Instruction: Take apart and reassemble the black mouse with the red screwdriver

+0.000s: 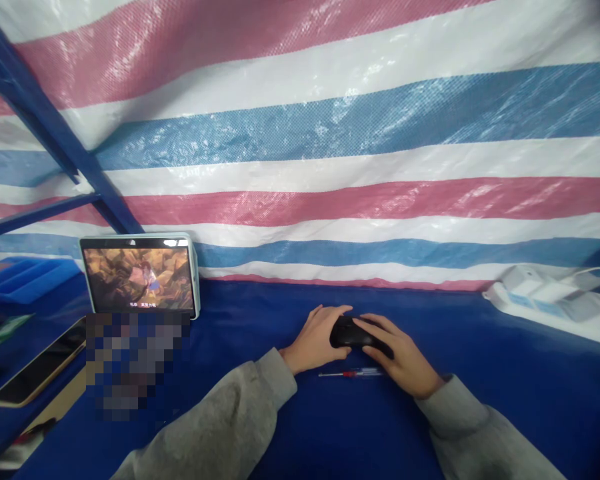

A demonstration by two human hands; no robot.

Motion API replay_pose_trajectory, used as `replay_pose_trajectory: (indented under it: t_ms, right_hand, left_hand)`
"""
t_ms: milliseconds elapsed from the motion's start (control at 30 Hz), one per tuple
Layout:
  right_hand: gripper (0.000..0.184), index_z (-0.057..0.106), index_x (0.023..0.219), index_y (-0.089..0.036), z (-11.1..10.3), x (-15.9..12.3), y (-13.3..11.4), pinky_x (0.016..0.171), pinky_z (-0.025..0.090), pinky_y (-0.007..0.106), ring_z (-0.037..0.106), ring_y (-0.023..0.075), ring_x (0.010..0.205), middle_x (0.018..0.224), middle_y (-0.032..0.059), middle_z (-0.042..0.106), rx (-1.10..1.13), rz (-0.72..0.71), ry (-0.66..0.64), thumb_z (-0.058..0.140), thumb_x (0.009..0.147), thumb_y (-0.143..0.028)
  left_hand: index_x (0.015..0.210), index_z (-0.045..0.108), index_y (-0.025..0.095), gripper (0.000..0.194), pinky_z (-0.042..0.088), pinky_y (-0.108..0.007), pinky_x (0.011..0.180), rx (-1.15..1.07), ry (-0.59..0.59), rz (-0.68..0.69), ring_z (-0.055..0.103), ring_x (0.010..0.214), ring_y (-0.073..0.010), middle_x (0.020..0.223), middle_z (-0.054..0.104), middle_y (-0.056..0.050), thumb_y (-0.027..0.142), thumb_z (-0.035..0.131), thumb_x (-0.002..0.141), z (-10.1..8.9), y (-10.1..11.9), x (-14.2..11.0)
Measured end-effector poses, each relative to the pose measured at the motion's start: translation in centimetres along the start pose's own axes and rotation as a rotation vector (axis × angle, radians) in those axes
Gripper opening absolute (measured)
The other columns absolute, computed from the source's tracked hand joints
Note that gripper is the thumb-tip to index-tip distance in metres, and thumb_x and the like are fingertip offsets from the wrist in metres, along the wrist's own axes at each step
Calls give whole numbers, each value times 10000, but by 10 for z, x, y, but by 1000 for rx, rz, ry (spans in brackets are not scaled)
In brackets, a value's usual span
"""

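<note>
A black computer mouse lies sideways between my two hands, low over the blue tabletop or resting on it; I cannot tell which. Its left end is in the curled fingers and thumb of my left hand. From the right, my right hand has its fingers along the top and its thumb at the near side. Just in front of the mouse, a small screwdriver with a red and clear handle lies flat, its metal tip pointing left. Part of its handle end is close to my right thumb.
A tablet playing a video stands at the back left. A phone and a blue divided tray are farther left. A white power strip with plugged-in chargers sits at the right. Striped plastic sheeting hangs behind the table.
</note>
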State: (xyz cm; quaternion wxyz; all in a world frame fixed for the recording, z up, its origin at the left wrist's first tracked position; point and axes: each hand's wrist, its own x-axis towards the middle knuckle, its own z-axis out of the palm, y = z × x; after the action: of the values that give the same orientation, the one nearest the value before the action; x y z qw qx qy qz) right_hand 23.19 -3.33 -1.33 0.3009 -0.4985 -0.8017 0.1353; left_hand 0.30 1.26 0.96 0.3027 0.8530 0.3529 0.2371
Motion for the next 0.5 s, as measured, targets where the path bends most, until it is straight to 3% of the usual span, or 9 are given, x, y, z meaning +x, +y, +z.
replay_pose_trajectory:
  t_ms: [500]
  right_hand:
    - [429,580,1360,-310,1,-1,0,1068,489,464,573,266,1269,1365,97,590,-2,-1,-19,503,950,-412]
  left_hand:
    - [1422,414,281,766,179,-550,1215,7,11,4,468,1348,-290,1435,525,-72,275,769,742,1,-1,0]
